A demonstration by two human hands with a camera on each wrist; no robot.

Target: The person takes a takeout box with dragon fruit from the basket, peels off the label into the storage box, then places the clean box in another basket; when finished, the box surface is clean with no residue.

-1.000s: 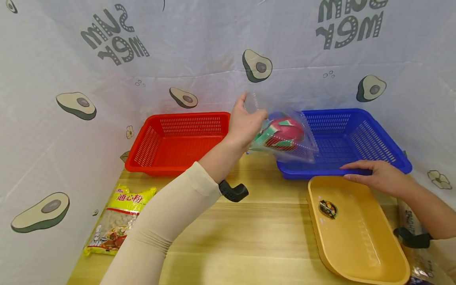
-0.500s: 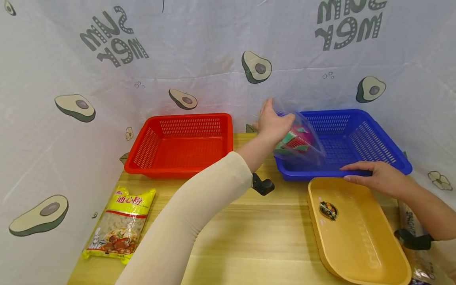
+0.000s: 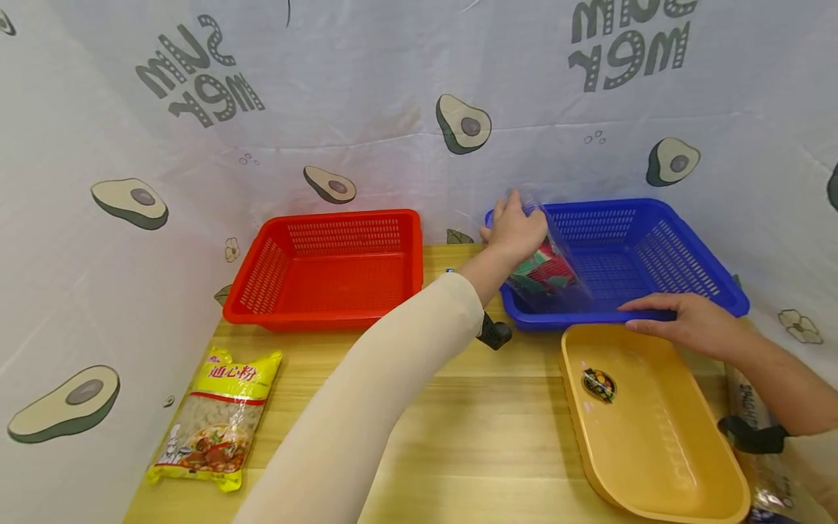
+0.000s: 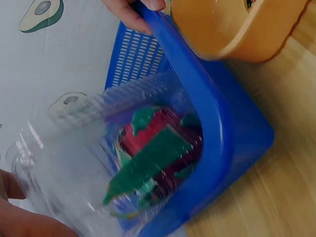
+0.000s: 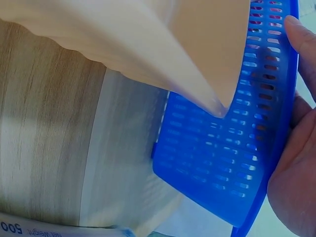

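My left hand (image 3: 519,229) grips one end of a clear plastic clamshell box (image 4: 74,163). Inside that box lies a dragon fruit (image 3: 548,269), pink-red with green scales. The box is tilted, its lower end down inside the left part of the blue basket (image 3: 618,318). In the left wrist view, only part of the left hand shows at the lower left corner. My right hand (image 3: 694,325) holds the basket's front rim between thumb and fingers; the right wrist view has this hand (image 5: 298,182) along the rim.
A red basket (image 3: 327,320) stands at the left. Before it lies a yellow-topped pasta bag (image 3: 216,422). A yellow tray (image 3: 655,437) sits against the blue basket's front. At the far right, a spaghetti pack (image 3: 762,466) is partly hidden by the tray and right arm.
My left hand has moved right and slightly down, bringing the clamshell box with the dragon fruit into the blue basket's left part. My right hand has stayed on the rim.
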